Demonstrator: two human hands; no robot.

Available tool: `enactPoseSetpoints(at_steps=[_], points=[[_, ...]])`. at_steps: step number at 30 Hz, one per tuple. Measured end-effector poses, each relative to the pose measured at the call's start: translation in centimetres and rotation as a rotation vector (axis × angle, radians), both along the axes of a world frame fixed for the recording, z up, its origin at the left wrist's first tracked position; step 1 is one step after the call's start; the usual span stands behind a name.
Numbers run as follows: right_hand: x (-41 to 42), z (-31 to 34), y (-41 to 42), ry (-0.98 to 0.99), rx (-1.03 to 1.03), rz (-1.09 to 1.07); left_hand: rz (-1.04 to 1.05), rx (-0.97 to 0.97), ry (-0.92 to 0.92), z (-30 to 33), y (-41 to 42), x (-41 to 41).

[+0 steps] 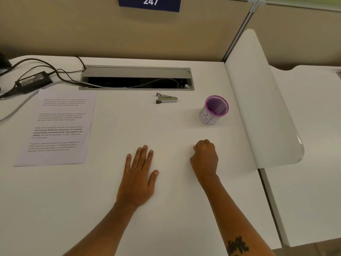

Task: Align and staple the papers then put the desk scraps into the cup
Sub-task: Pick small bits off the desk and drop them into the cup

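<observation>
cup [215, 109] beyond fisted right hand [204, 157]

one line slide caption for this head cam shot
Left hand flat and right hand fisted on a white desk, with papers, stapler and purple cup beyond.

Seen from a single wide-angle camera worn on the head, looking forward and steeply down onto a white desk [110, 209]. Both forearms entering from the bottom edge, left hand [138, 179] and right hand [204, 158] close under the lens in the lower middle. Papers [57, 126] off to the left, stapler [166, 98] and cup [215, 109] farther out, toward the middle of the frame. Beige partition [110, 30] and a sign [149, 3] reading 247 along the top. Straight edges bowed by the lens. No second view to overlap.
</observation>
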State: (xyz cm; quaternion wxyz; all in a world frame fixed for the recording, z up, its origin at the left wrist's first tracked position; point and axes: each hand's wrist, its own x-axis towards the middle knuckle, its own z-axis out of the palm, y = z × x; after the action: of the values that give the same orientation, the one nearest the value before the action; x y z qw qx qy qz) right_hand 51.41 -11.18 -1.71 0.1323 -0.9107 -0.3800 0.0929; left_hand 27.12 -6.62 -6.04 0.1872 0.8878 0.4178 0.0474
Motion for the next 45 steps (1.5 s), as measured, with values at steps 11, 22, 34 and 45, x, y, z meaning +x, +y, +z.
enactPoseSetpoints(at_steps=[11, 22, 34, 45], points=[[1.6, -0.7, -0.5, -0.055, -0.086, 0.197, -0.003, 0.0, 0.009, 0.0, 0.0, -0.1], [11.1, 10.2, 5.2, 0.089, 0.231, 0.001, -0.009, -0.007, 0.017, 0.2, 0.0, -0.1], [15.1, 9.8, 8.3, 0.043, 0.165, 0.066, -0.006, -0.006, -0.001, 0.1, 0.0, -0.1], [15.5, 9.6, 8.3, 0.0, 0.176, 0.099, -0.003, -0.014, -0.007, 0.0, 0.0, -0.1]])
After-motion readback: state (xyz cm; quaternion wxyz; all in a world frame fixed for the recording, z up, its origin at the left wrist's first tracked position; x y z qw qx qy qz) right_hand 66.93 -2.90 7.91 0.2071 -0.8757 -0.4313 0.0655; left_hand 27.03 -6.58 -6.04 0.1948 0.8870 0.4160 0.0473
